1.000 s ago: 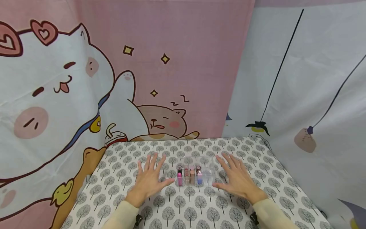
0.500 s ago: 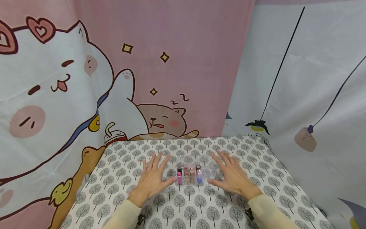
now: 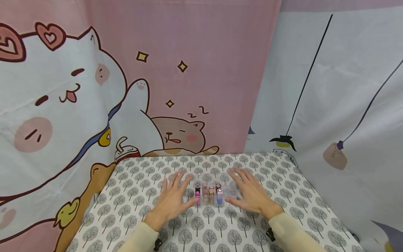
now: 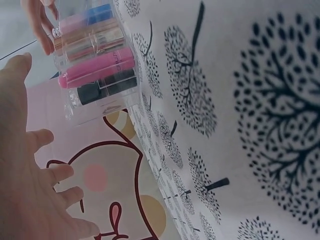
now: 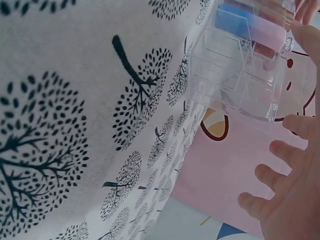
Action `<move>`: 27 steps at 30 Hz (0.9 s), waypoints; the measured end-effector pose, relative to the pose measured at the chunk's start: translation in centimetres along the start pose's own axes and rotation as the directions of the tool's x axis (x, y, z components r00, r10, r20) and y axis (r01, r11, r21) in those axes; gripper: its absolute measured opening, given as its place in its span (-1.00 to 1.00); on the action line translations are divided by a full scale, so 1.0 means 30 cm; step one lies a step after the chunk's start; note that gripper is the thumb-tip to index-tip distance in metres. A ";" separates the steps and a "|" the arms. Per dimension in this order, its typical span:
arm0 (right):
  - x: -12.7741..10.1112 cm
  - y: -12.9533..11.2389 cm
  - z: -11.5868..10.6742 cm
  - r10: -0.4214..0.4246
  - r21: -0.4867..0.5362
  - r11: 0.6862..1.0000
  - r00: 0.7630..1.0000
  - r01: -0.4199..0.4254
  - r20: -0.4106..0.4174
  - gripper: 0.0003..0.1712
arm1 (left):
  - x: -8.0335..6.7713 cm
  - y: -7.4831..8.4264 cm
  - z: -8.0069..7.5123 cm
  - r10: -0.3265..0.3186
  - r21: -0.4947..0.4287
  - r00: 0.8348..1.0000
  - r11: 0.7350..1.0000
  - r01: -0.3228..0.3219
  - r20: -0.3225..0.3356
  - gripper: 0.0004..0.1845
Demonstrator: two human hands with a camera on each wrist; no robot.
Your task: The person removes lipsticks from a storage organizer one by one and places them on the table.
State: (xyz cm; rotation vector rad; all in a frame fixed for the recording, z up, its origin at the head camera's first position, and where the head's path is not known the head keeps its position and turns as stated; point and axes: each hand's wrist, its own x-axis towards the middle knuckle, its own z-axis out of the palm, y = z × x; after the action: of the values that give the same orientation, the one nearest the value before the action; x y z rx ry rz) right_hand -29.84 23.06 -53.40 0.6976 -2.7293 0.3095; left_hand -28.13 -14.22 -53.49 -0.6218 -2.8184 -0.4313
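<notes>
A clear plastic organizer (image 3: 232, 191) stands on the table between the two hands, holding several lipstick-like tubes upright. Among them are a bright pink tube (image 4: 100, 67), a black one (image 4: 107, 91), brownish-pink ones and a blue-to-pink one (image 5: 250, 29). On its right side the compartments (image 5: 220, 75) hold no tubes. My left hand (image 3: 171, 199) hovers at the left side, fingers spread, thumb tip overlapping the pink tube's edge in the head view. The right hand (image 3: 253, 196) is spread likewise at the right side, its thumb and index fingertip overlapping the clear compartments. Neither hand grips anything.
The table carries a white cloth (image 3: 209, 236) printed with grey trees. Behind it hangs a pink curtain (image 3: 220, 77) with cartoon cats, and a white one (image 3: 355, 87) hangs along the right. Cream sleeves and dark wrist straps show on both arms.
Both hands have moved inward toward the organizer, the left going right and the right going left. The organizer and its tubes stay in place; the head view shifts slightly.
</notes>
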 end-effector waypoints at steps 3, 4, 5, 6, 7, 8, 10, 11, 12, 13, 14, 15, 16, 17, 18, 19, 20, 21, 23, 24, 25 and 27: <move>0.006 -0.002 0.001 -0.003 0.010 1.000 1.000 0.003 0.002 0.31 | 0.004 0.009 -0.002 0.011 -0.015 1.000 1.000 -0.011 -0.009 0.04; 0.008 -0.003 0.001 -0.004 0.014 1.000 1.000 0.004 0.001 0.31 | 0.004 0.011 -0.002 0.012 -0.017 1.000 1.000 -0.012 -0.007 0.03; 0.010 -0.003 0.002 -0.006 0.020 1.000 1.000 0.006 0.003 0.30 | 0.004 0.013 -0.002 0.014 -0.025 1.000 1.000 -0.015 -0.010 0.02; 0.012 -0.004 0.003 -0.008 0.029 1.000 1.000 0.007 0.004 0.30 | 0.004 0.015 -0.002 0.015 -0.030 1.000 0.999 -0.016 -0.011 0.02; 0.014 -0.005 0.003 -0.010 0.040 0.999 1.000 0.010 0.005 0.29 | 0.004 0.017 -0.003 0.015 -0.031 1.000 0.999 -0.016 -0.011 0.02; 0.015 -0.005 0.005 -0.015 0.046 0.999 1.000 0.015 0.008 0.28 | 0.004 0.019 -0.003 0.015 -0.030 1.000 0.999 -0.015 -0.009 0.01; 0.019 -0.007 0.008 -0.024 0.059 0.998 1.000 0.024 0.010 0.27 | 0.005 0.021 0.001 0.020 -0.031 1.000 0.999 -0.021 -0.015 0.00; 0.021 -0.008 0.009 -0.027 0.066 0.998 1.000 0.026 0.014 0.26 | 0.005 0.022 0.002 0.023 -0.032 1.000 0.999 -0.024 -0.017 0.00; 0.022 -0.009 0.010 -0.028 0.074 0.997 0.999 0.027 0.017 0.26 | 0.005 0.023 0.004 0.028 -0.031 0.999 0.999 -0.028 -0.017 -0.01; 0.023 -0.009 0.011 -0.030 0.079 0.996 0.999 0.028 0.022 0.25 | 0.007 0.025 0.007 0.034 -0.033 0.999 0.999 -0.035 -0.021 -0.02; 0.024 -0.010 0.012 -0.029 0.084 0.996 0.999 0.027 0.026 0.24 | 0.008 0.026 0.009 0.040 -0.031 0.999 0.999 -0.040 -0.021 -0.02; 0.024 -0.010 0.012 -0.027 0.090 0.996 0.999 0.024 0.031 0.24 | 0.010 0.028 0.010 0.045 -0.029 0.999 0.999 -0.046 -0.023 -0.02; 0.025 -0.010 0.012 -0.025 0.093 0.995 0.999 0.022 0.036 0.23 | 0.011 0.030 0.011 0.048 -0.026 0.999 0.998 -0.048 -0.021 -0.02; 0.025 -0.010 0.013 -0.024 0.096 0.995 0.999 0.020 0.039 0.23 | 0.012 0.033 0.011 0.052 -0.030 0.998 0.998 -0.052 -0.024 -0.02; 0.026 -0.009 0.013 -0.023 0.100 0.995 0.999 0.018 0.043 0.22 | 0.013 0.035 0.012 0.056 -0.031 0.998 0.998 -0.057 -0.028 -0.03; 0.027 -0.009 0.013 -0.021 0.103 0.995 0.999 0.016 0.048 0.22 | 0.014 0.037 0.013 0.059 -0.029 0.998 0.998 -0.060 -0.032 -0.03; 0.028 -0.008 0.014 -0.019 0.104 0.994 0.998 0.013 0.053 0.21 | 0.015 0.040 0.013 0.061 -0.028 0.998 0.998 -0.062 -0.034 -0.04; 0.030 -0.007 0.014 -0.016 0.106 0.994 0.998 0.010 0.060 0.21 | 0.016 0.042 0.014 0.065 -0.028 0.997 0.997 -0.066 -0.038 -0.05; 0.034 -0.007 0.015 -0.011 0.114 0.994 0.997 0.003 0.071 0.21 | 0.019 0.046 0.015 0.074 -0.033 0.996 0.997 -0.076 -0.050 -0.06; 0.036 -0.007 0.015 -0.010 0.118 0.993 0.997 0.001 0.077 0.21 | 0.020 0.048 0.016 0.078 -0.036 0.995 0.996 -0.080 -0.056 -0.07; 0.038 -0.008 0.015 -0.009 0.123 0.992 0.997 -0.001 0.082 0.21 | 0.022 0.050 0.017 0.080 -0.039 0.995 0.996 -0.083 -0.060 -0.08; 0.042 -0.009 0.015 -0.011 0.135 0.991 0.996 -0.001 0.091 0.19 | 0.025 0.054 0.020 0.089 -0.047 0.994 0.995 -0.092 -0.071 -0.10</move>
State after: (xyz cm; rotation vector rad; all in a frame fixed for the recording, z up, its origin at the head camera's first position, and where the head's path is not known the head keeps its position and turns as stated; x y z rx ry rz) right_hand -30.88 22.17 -53.33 0.7717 -2.8126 0.4755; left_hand -28.16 -12.34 -53.45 -0.7274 -2.7097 -0.4974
